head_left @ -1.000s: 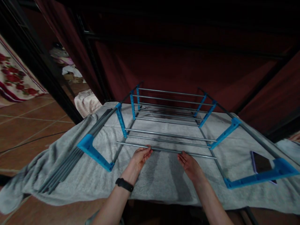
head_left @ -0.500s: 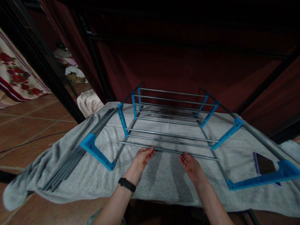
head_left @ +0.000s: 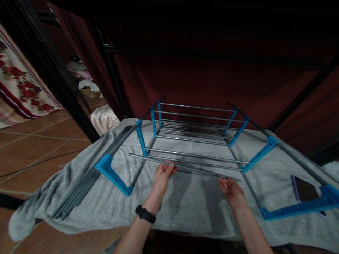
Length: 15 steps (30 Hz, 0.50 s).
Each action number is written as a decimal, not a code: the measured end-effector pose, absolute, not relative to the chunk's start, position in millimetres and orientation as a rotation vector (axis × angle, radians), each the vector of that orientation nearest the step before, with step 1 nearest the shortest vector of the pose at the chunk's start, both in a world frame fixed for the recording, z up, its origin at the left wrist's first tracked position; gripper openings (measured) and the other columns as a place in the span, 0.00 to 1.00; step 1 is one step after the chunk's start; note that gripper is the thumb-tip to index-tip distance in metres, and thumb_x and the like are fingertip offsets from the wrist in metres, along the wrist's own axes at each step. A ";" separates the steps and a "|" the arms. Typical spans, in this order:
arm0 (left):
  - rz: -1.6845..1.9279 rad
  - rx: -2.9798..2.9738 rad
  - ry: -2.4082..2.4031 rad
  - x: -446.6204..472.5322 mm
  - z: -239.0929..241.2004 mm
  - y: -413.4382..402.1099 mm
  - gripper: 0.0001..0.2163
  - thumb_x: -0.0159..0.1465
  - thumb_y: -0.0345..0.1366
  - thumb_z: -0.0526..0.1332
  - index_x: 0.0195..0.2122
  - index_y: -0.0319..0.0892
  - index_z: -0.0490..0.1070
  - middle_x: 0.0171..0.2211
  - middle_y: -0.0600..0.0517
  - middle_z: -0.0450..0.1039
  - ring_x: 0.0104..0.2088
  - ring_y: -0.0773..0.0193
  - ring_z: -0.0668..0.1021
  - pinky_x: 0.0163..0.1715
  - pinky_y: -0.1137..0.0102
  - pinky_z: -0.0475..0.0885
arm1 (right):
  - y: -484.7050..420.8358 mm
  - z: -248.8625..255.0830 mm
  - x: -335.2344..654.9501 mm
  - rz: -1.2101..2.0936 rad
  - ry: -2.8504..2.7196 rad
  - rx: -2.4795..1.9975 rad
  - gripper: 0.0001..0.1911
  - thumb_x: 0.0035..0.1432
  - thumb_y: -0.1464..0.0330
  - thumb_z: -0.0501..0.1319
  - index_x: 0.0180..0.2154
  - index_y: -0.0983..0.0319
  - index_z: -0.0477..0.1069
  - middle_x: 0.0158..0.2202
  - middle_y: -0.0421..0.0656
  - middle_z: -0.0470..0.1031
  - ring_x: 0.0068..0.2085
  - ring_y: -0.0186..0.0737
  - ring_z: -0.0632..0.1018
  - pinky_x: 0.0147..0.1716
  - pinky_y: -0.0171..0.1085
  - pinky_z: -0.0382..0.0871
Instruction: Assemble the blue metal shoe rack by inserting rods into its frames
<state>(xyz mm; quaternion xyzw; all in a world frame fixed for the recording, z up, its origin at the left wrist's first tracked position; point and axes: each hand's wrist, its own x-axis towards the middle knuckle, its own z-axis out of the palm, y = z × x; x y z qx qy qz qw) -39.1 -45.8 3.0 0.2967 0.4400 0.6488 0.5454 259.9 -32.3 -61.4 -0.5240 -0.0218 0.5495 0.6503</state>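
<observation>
A thin grey metal rod (head_left: 198, 171) is held level by both hands, in front of a partly assembled rack with blue plastic brackets (head_left: 260, 154) and grey tubes. My left hand (head_left: 162, 176), with a black band on the wrist, pinches the rod left of its middle. Closer to the rod's right end, my right hand (head_left: 231, 190) has its fingertips closed on it. Several crossbars (head_left: 196, 154) span the rack behind the rod. The nearest left bracket (head_left: 113, 178) and nearest right bracket (head_left: 299, 208) have no crossbar between them.
A grey blanket (head_left: 185, 215) lies under the rack. Several loose grey tubes (head_left: 79, 190) rest on it at the left. A phone (head_left: 304, 188) lies beside the right bracket. Dark red curtain (head_left: 185, 81) and black metal frame bars stand behind.
My right hand has slid right along the rod, toward its right end. The rod has shifted left and tilted, its left end now higher. The view has moved slightly.
</observation>
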 end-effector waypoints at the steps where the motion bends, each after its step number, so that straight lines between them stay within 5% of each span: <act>1: 1.539 0.732 1.035 -38.1 4.6 -46.9 0.20 0.48 0.44 0.73 0.36 0.39 0.70 0.30 0.51 0.75 0.32 0.63 0.79 0.31 0.73 0.70 | -31.8 -62.9 262.3 1.231 -0.049 -1.195 0.08 0.56 0.78 0.55 0.30 0.60 0.66 0.26 0.40 0.75 0.29 0.33 0.80 0.31 0.31 0.79; 8: 1.556 0.963 0.950 -32.9 20.2 -54.1 0.16 0.54 0.43 0.69 0.37 0.40 0.66 0.35 0.48 0.77 0.31 0.62 0.79 0.32 0.70 0.70 | -27.5 -72.0 274.1 1.146 -0.057 -1.165 0.07 0.52 0.77 0.56 0.29 0.60 0.64 0.23 0.37 0.72 0.27 0.34 0.80 0.30 0.33 0.79; 15: 1.608 1.091 0.926 -30.4 41.4 -63.5 0.13 0.57 0.42 0.67 0.37 0.41 0.67 0.35 0.49 0.76 0.32 0.63 0.78 0.36 0.67 0.73 | -26.0 -68.1 277.5 1.072 -0.056 -1.120 0.16 0.42 0.82 0.59 0.29 0.58 0.59 0.20 0.32 0.69 0.24 0.33 0.78 0.30 0.34 0.79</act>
